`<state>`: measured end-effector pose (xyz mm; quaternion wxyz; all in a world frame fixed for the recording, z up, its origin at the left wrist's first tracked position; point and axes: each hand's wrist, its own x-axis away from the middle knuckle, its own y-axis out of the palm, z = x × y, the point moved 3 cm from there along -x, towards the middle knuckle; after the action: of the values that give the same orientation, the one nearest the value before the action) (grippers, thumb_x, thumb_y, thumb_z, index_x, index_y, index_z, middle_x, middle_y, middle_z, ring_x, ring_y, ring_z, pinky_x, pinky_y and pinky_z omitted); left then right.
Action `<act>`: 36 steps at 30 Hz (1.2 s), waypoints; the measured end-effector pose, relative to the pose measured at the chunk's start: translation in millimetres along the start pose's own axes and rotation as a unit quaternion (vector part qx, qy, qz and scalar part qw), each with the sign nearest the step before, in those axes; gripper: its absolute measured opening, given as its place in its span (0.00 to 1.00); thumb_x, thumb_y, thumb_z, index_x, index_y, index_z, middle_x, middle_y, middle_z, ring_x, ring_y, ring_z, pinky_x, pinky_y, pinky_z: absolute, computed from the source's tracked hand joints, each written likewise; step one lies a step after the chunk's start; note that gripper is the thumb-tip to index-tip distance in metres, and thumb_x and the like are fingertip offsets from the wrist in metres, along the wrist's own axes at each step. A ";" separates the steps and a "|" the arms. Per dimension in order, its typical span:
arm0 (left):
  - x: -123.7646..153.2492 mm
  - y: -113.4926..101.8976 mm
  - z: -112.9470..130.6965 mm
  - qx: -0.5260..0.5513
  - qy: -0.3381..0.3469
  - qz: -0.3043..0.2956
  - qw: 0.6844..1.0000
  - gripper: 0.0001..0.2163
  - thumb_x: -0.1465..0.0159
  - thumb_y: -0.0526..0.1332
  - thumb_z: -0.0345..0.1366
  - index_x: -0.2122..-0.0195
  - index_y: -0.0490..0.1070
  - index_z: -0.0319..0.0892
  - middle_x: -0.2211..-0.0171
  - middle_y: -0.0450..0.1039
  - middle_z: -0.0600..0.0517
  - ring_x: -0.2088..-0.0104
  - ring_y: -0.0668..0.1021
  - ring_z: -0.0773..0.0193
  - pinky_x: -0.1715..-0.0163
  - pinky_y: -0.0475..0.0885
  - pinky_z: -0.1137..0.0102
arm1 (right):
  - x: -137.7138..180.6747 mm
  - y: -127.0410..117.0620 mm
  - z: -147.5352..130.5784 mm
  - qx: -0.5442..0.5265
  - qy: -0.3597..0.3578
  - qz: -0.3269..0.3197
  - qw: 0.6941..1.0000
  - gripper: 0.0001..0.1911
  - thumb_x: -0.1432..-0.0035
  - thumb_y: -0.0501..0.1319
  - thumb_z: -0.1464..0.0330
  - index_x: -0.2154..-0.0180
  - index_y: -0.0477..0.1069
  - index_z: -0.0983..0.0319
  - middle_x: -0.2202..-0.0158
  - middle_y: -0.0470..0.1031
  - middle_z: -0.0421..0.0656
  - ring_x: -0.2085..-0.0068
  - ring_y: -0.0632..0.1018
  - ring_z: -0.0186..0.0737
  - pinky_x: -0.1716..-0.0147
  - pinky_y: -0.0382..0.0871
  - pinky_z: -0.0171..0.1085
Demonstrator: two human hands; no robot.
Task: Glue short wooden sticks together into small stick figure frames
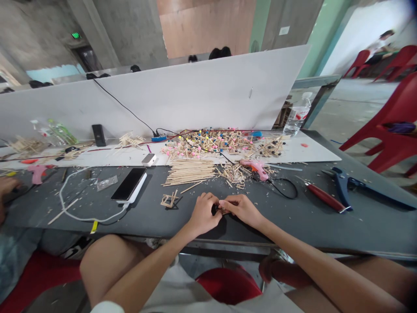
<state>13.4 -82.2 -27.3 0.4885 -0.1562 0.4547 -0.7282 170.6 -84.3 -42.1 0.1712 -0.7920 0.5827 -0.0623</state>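
Note:
My left hand (pixel 204 213) and my right hand (pixel 243 209) meet just above the front part of the grey table. Fingers of both are pinched around something small, mostly hidden by them, so its kind cannot be made out. A small frame of glued wooden sticks (pixel 169 199) lies left of my left hand. Behind the hands is a row of thin wooden sticks (pixel 189 172), with a heap of short stick pieces (pixel 235 174) beside it. The pink glue gun (pixel 257 168) rests beyond my right hand, its black cable curling to the right.
Stick pieces with coloured ball ends (pixel 208 143) are piled along the white board (pixel 195 100). Right lie a red-handled knife (pixel 325 195) and blue pliers (pixel 341 184); a water bottle (pixel 297 115) stands behind. Left are a phone (pixel 129 184), a white cable (pixel 61 195) and another person's hand (pixel 9 184).

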 end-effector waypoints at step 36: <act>4.8 11.6 0.6 -0.009 0.036 0.058 0.998 0.07 0.39 0.61 0.29 0.74 0.66 0.41 0.70 0.71 0.50 0.65 0.72 0.60 0.62 0.66 0.67 | -0.8 -0.6 3.0 0.019 -0.023 0.001 1.000 0.23 0.36 0.57 0.54 0.73 0.76 0.63 0.75 0.75 0.41 0.74 0.72 0.35 0.73 0.62 0.32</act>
<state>18.1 -87.8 -37.4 0.5115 -0.1076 0.4865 -0.7001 171.7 -82.8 -44.6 0.1997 -0.7894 0.5779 -0.0550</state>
